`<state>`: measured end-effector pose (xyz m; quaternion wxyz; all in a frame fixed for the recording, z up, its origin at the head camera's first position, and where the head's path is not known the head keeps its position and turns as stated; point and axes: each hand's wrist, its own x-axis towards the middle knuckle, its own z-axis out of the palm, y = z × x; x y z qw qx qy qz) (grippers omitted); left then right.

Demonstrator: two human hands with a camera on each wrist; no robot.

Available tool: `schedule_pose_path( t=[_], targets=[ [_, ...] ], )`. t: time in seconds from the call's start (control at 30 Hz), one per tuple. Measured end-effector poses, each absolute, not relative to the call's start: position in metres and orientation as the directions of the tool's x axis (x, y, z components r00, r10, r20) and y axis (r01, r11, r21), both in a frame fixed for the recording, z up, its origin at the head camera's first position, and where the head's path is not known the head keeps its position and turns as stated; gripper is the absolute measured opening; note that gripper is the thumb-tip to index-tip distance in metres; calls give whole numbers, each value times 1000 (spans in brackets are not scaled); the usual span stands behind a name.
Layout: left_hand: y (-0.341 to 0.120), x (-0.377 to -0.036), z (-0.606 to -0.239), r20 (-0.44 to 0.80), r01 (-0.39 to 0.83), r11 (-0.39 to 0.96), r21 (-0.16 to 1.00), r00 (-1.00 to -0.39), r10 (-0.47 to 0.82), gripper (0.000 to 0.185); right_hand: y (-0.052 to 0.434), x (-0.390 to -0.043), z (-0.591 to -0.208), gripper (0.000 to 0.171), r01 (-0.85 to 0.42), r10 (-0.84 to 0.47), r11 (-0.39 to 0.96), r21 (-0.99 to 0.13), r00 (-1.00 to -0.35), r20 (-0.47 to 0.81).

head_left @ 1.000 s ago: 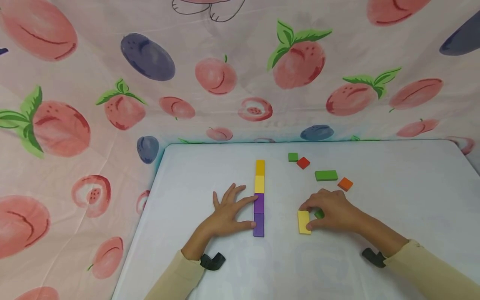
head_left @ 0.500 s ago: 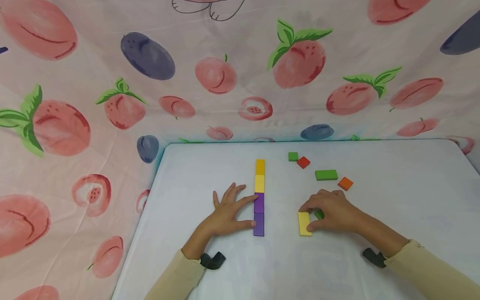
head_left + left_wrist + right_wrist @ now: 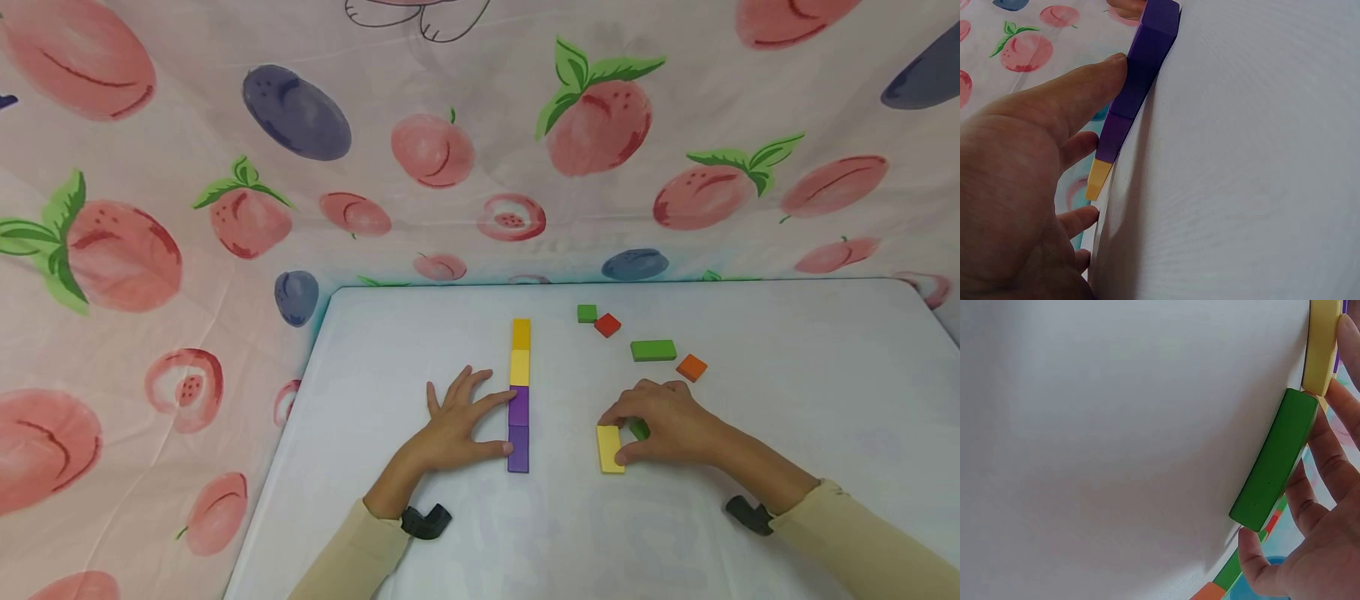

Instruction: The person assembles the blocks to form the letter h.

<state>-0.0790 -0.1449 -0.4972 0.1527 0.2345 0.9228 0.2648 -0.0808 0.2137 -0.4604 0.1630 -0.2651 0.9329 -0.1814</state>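
Four-sided wooden blocks form a straight line: an amber block, a yellow one and two purple blocks, set end to end. My left hand has its fingers spread; the index fingertip and thumb touch the left side of the purple blocks. To the right, my right hand pinches a separate yellow block between thumb and index finger. Partly hidden under that hand lies a green block; in the right wrist view this green block sits close to the yellow block's end.
Beyond the right hand are a long green block, an orange block, a red block and a small green block. The white table ends at a fruit-print cloth behind and at left.
The yellow block under my right fingers has slid very slightly toward me. The left hand and the line of blocks stay in place.
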Motion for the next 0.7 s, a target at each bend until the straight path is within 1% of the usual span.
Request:
schedule_pose_path(
  t=[0.7],
  targets=[
    [-144,-79,-494,-163,352,750,560,-841,517,75,213,-80,-458,46,-432,-552,795,-426,-806,-214]
  ],
)
